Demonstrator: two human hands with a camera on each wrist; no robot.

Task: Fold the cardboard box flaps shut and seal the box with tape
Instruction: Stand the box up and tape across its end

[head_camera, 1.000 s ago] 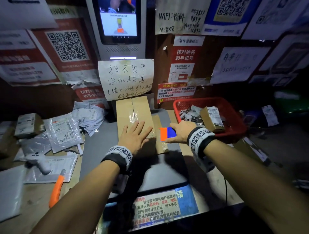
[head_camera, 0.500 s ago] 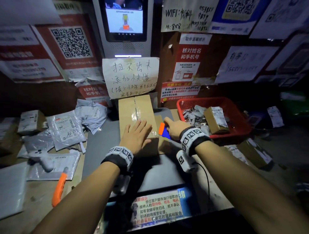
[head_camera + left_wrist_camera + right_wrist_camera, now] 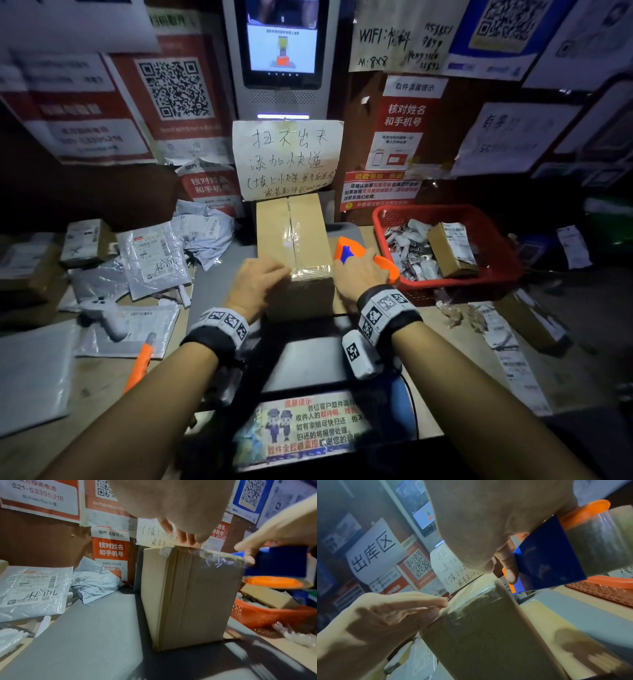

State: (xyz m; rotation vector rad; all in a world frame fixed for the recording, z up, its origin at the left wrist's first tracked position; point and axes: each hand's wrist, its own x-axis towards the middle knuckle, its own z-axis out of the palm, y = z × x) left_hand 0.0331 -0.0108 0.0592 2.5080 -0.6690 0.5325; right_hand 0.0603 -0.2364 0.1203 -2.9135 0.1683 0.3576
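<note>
The brown cardboard box (image 3: pixel 274 226) stands on the grey platform with its flaps shut and clear tape (image 3: pixel 292 236) along the top seam. A second shiny tape strip (image 3: pixel 311 272) runs across the near top edge. My left hand (image 3: pixel 260 284) rests at that edge, its straight fingers (image 3: pixel 419 603) pressing the strip's left end. My right hand (image 3: pixel 359 274) grips the orange and blue tape dispenser (image 3: pixel 346 251) at the box's right top corner. The roll (image 3: pixel 604 540) shows in the right wrist view. From the left wrist, the box's near face (image 3: pixel 197 595) fills the middle.
A red basket (image 3: pixel 445 209) with a small labelled box (image 3: pixel 452 246) sits right of the platform (image 3: pixel 212 284). Plastic mailers (image 3: pixel 150 257), a white scanner (image 3: pixel 109 315) and an orange-handled cutter (image 3: pixel 138 366) lie left. A kiosk screen (image 3: pixel 282 44) and notices cover the wall behind.
My left hand slid from flat on the box top to its near left edge. The right hand carried the dispenser in against the box's right corner, and a tape strip now spans the near edge.
</note>
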